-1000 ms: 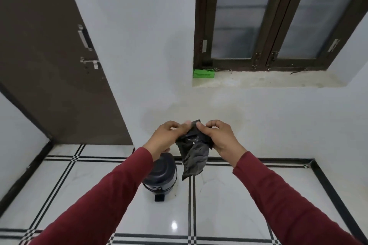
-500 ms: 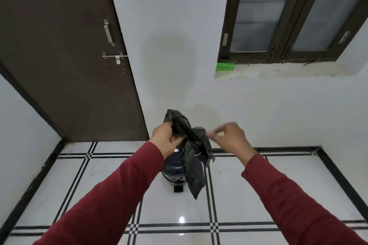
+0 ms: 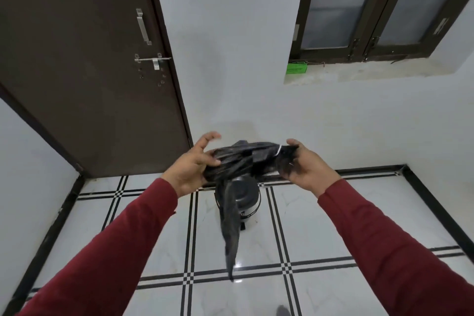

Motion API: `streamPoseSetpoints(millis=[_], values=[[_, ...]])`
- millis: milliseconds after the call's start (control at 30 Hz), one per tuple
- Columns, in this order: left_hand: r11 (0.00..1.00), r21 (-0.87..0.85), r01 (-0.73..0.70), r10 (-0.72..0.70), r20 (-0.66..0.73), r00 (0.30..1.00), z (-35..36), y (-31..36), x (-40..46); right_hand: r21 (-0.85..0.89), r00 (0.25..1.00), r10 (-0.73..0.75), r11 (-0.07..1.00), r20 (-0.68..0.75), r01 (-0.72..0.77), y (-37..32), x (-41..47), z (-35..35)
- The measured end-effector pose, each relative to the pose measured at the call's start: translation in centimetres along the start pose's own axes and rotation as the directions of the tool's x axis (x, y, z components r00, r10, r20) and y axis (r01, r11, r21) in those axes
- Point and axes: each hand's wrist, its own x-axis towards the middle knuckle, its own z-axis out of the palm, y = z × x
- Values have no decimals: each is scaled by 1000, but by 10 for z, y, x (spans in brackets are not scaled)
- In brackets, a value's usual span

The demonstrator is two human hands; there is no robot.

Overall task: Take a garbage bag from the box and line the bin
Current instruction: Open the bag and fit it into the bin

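Observation:
A crumpled black garbage bag point(image 3: 241, 161) is stretched between my two hands at chest height. My left hand point(image 3: 195, 164) grips its left end, with the index finger and thumb lifted. The right end is pinched in my right hand point(image 3: 305, 165). A long loose tail of the bag hangs down in front of the bin. The small dark pedal bin point(image 3: 247, 195) stands on the floor against the wall, lid shut, partly hidden behind the bag. A green box point(image 3: 296, 68) lies on the window sill at the upper right.
A dark brown door point(image 3: 84, 64) with a latch is at the left. A window with dark frames point(image 3: 379, 7) sits above the sill. The white tiled floor point(image 3: 333, 226) with black lines spreads around the bin.
My hands have moved apart and pulled the bag out sideways. The hanging tail has grown longer. The view has shifted so the door fills more of the left.

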Motion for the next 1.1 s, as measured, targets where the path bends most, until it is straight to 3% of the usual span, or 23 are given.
streamPoseSetpoints(millis=[33, 67, 133, 200, 267, 367, 433, 500, 567, 633, 700, 767, 800, 867, 933, 967, 1000, 1033, 1100], values=[[979, 205, 9, 2, -55, 999, -2, -1, 0, -52, 1000, 7, 999, 7, -7, 1, 1, -2], [884, 467, 32, 38, -140, 989, -3, -1, 1, -134, 999, 10, 991, 38, -5, 1, 0, -4], [474, 874, 109, 240, -247, 939, -12, -4, 4, -415, 991, 20, 909, 132, 37, 6, -1, -7], [141, 977, 158, 344, -198, 918, -20, -6, 6, -710, 982, 50, 698, 182, 95, 8, -1, -6], [-33, 982, 184, 379, -158, 912, -19, -10, 8, -868, 982, -10, 465, 191, 174, 11, 1, 0], [-228, 947, 226, 435, -108, 894, -9, -13, 13, -949, 959, -186, 193, 213, 249, 14, -1, 17], [-254, 941, 224, 411, -104, 906, -8, -9, 15, -970, 923, -336, 81, 190, 230, 16, 4, 23], [-222, 947, 231, 367, -138, 920, -12, -5, 17, -976, 889, -436, 89, 141, 199, 16, 9, 22], [-148, 952, 268, 415, -186, 890, -15, -4, 18, -974, 872, -477, 124, 109, 190, 17, 10, 20], [-85, 950, 302, 483, -226, 846, -15, -5, 23, -974, 829, -531, 31, 175, 226, 17, 10, 19], [127, 942, 310, 488, -332, 807, -11, -6, 29, -969, 838, -488, -93, 244, 229, 18, 12, 18], [386, 863, 325, 408, -476, 779, -5, -2, 35, -965, 903, -350, -169, 248, 199, 16, 14, 18], [430, 839, 332, 391, -505, 769, -4, 0, 39, -969, 926, -295, -146, 235, 199, 14, 18, 16], [342, 860, 379, 338, -489, 804, -9, 1, 43, -979, 959, -242, 101, 147, 176, 7, 21, 12], [136, 915, 380, 192, -401, 896, -16, 3, 44, -918, 975, -214, 371, 62, 140, -3, 20, 6], [47, 932, 358, 97, -361, 927, -19, 5, 43, -895, 971, -231, 419, 59, 154, -7, 21, 2], [-11, 939, 343, 35, -342, 939, -21, 7, 43, -907, 960, -268, 378, 85, 186, -12, 24, -1], [-36, 934, 356, 12, -356, 934, -23, 10, 43, -947, 942, -309, 241, 133, 212, -17, 25, -3], [-32, 901, 433, 94, -429, 899, -24, 19, 48, -983, 926, -330, -80, 184, 167, -23, 27, -7]])
